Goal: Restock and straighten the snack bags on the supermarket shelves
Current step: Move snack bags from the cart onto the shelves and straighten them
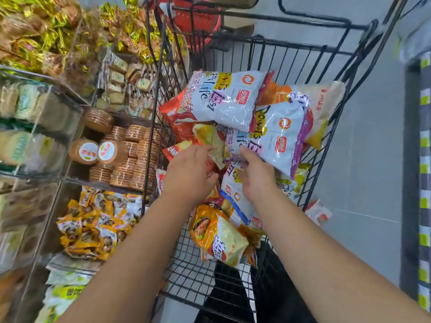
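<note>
Two hands, head view: we saw the left hand and the right hand stretched forward, apart, into the black wire cart.
Left grip: its blurred fingertips lay at a pale yellow bag mid-heap; we could not tell whether they clasped it.
Right grip: its fingers rested on the near edge of the middle white bag; we could not tell whether they pinched it.
White bags: the far white bag lay atop the heap, overlapping the middle one; the near white bag lay under the right wrist; each bore an orange ring.
Other cart stock: red bags lay by the left wall under the far white bag; an orange bag lay nearest us on the cart floor.
Shelves, left of the cart: we noted round biscuit stacks, small orange packets one level below and gold-wrapped sweets above.
Floor: it was grey and lay to the right of the cart.
</note>
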